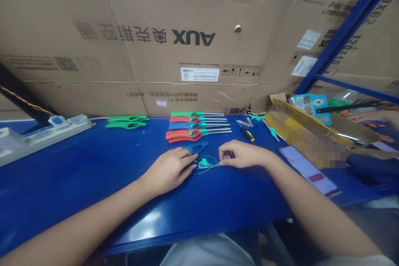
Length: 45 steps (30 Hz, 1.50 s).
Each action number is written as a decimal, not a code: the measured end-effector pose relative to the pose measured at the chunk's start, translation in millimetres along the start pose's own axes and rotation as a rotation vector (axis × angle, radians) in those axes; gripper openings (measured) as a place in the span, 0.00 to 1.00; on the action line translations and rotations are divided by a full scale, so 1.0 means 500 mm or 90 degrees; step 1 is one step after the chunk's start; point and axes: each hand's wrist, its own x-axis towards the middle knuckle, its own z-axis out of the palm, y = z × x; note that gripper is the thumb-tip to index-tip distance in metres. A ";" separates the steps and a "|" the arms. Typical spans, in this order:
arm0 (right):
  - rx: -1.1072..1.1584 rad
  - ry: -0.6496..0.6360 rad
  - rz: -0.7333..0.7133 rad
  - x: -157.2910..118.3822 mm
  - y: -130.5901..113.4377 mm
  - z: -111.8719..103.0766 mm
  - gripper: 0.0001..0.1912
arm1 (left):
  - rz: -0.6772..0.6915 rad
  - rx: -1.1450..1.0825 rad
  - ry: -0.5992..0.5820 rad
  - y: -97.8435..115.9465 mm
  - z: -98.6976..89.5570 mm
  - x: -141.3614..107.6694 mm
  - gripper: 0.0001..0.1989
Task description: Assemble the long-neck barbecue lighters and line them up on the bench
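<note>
A blue lighter casing [212, 159] with a turquoise trigger [203, 162] in it lies on the blue table in front of me. My left hand [174, 168] is closed over the left end of this casing, hiding that part. At the casing's right end, my right hand [233, 153] pinches a thin grey wire [208, 169]; the fingertips partly cover it. Just behind my left fingers lies another blue casing piece [199, 147]. Farther back, several long-nosed lighters [183, 135] in green, red and blue form a stack of rows, metal tubes pointing right.
Green casings [126, 122] lie at the back left, near a white power strip [46, 135]. A yellow-black screwdriver [249, 135] and metal tubes with turquoise parts [273, 132] are at the back right. A phone [308, 170] lies beside a yellow-taped box [299, 129]. Cardboard [140, 62] walls the back.
</note>
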 end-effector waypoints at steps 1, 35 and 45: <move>0.000 -0.002 0.002 -0.001 0.003 -0.002 0.10 | 0.010 0.004 -0.007 -0.001 -0.004 -0.001 0.18; 0.007 0.107 0.001 0.004 0.000 -0.011 0.15 | 0.087 0.079 -0.069 0.014 -0.019 -0.007 0.17; -0.166 0.534 0.318 -0.026 0.181 -0.101 0.12 | 0.101 0.060 -0.037 -0.007 -0.018 -0.010 0.18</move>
